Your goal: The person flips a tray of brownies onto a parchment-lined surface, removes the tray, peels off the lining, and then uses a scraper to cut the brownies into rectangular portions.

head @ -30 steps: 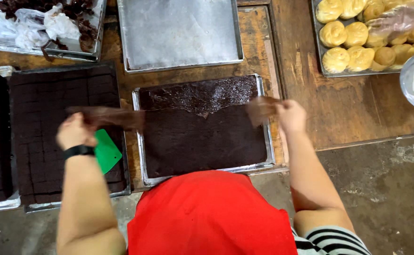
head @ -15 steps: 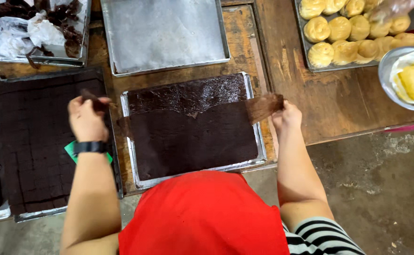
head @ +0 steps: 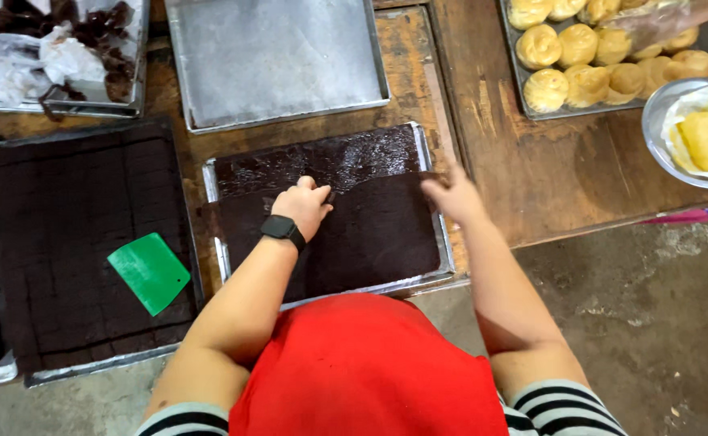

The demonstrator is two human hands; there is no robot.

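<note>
Left hand (head: 304, 207) presses down on the dark brown sheet (head: 330, 218) in the metal tray (head: 210, 182), fingers curled at the line where glossy meets matte; whether they pinch anything, I cannot tell. Right hand (head: 453, 196) sits at the tray's three o'clock edge, fingers loosely spread, touching the sheet's rim. At nine o'clock, a green scraper (head: 149, 272) lies on a cut brown slab (head: 71, 242). At two o'clock, golden buns (head: 580, 60).
</note>
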